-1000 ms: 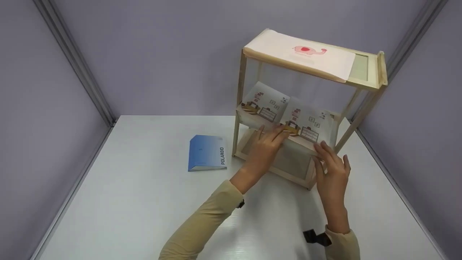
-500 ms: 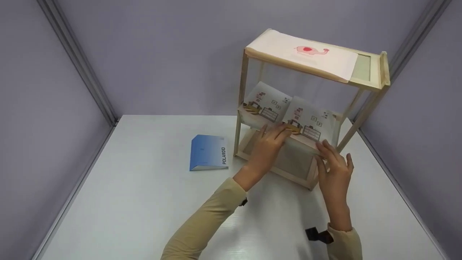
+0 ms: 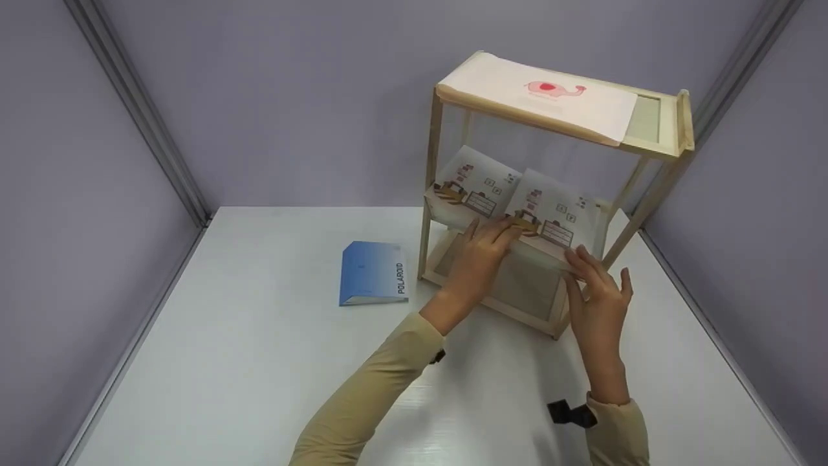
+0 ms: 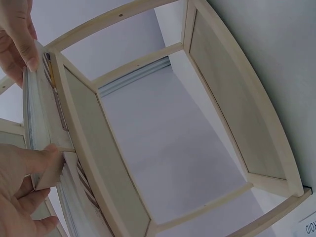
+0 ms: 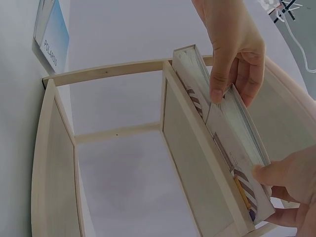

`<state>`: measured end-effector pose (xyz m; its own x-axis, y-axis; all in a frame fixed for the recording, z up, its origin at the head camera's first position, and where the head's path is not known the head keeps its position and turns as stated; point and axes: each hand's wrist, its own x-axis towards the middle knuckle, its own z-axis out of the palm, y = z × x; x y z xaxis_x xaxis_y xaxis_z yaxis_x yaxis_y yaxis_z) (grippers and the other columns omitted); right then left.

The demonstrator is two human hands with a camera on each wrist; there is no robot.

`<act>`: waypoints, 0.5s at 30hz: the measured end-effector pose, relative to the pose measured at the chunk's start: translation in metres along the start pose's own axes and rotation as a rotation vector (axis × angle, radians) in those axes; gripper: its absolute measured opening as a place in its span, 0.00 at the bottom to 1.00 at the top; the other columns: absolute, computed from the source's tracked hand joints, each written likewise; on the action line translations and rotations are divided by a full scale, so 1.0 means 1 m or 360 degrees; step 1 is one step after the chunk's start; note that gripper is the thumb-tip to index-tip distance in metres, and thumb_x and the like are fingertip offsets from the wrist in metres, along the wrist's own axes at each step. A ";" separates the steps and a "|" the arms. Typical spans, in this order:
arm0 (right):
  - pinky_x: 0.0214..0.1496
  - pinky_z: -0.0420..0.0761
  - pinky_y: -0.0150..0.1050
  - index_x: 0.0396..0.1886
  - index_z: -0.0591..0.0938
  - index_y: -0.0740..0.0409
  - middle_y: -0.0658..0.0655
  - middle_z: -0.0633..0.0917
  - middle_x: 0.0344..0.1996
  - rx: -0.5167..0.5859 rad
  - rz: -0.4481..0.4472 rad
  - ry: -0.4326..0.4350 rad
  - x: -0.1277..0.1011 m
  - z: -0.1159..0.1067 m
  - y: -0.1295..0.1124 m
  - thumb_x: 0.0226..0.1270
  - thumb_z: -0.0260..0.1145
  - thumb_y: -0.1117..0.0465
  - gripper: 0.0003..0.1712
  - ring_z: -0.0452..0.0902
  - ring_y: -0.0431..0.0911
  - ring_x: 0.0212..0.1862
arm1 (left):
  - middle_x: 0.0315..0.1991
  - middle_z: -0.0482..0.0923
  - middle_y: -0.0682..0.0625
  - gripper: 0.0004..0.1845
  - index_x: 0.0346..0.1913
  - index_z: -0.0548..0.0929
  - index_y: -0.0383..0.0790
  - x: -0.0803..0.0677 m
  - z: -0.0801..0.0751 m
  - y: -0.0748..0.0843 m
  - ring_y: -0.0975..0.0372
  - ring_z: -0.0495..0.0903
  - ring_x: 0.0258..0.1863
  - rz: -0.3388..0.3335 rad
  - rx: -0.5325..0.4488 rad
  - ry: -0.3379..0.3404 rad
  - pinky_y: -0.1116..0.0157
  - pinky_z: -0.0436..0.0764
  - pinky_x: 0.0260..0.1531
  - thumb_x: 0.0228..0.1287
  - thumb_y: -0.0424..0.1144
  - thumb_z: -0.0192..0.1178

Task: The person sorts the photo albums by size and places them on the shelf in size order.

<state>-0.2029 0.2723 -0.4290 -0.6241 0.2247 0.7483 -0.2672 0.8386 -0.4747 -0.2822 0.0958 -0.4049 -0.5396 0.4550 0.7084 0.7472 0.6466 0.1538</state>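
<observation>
Two matching illustrated books lie side by side on the middle shelf of a small wooden rack (image 3: pixel 654 194); the left book (image 3: pixel 475 184) is untouched at its outer end. My left hand (image 3: pixel 475 265) pinches the left end of the right book (image 3: pixel 559 207), its thumb on the near edge in the left wrist view. At the opposite end, my right hand (image 3: pixel 598 314) grips the near right corner, thumb in front and fingers over the cover. Page edges (image 5: pixel 242 118) face the right wrist camera. The fingers behind the book are partly hidden.
A white sheet with a pink elephant (image 3: pixel 491 77) covers most of the rack's top shelf. To the left of the rack, a blue POLAROID booklet (image 3: pixel 372 272) lies on the white table (image 3: pixel 259 362). Grey walls enclose the table at the back and sides.
The right book has shifted slightly back and to the right on the shelf, with both hands keeping their grip. The rack and the blue booklet stay in place.
</observation>
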 end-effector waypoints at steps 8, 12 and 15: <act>0.71 0.44 0.57 0.50 0.82 0.56 0.57 0.79 0.55 0.0010 -0.0024 0.0030 0.002 0.003 0.002 0.55 0.67 0.71 0.21 0.78 0.57 0.52 | 0.59 0.73 0.52 0.18 0.53 0.77 0.46 0.003 0.002 -0.001 0.61 0.69 0.62 0.0018 -0.0008 0.0056 0.53 0.65 0.63 0.59 0.34 0.61; 0.71 0.42 0.58 0.50 0.82 0.56 0.56 0.80 0.54 -0.0006 -0.0011 0.0037 0.003 0.004 0.003 0.55 0.67 0.71 0.21 0.78 0.57 0.52 | 0.59 0.73 0.52 0.17 0.52 0.76 0.46 0.004 0.003 -0.001 0.61 0.69 0.62 0.0014 -0.0031 0.0059 0.54 0.65 0.63 0.59 0.34 0.61; 0.71 0.42 0.57 0.50 0.82 0.55 0.56 0.80 0.54 -0.0020 0.0001 0.0037 0.004 0.004 0.003 0.55 0.67 0.71 0.20 0.77 0.57 0.52 | 0.59 0.73 0.53 0.17 0.52 0.77 0.46 0.005 0.004 -0.002 0.62 0.69 0.62 0.0008 -0.0029 0.0060 0.54 0.64 0.64 0.59 0.34 0.60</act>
<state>-0.2096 0.2739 -0.4292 -0.6070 0.2365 0.7587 -0.2574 0.8447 -0.4693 -0.2879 0.0995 -0.4042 -0.5208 0.4346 0.7347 0.7571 0.6327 0.1624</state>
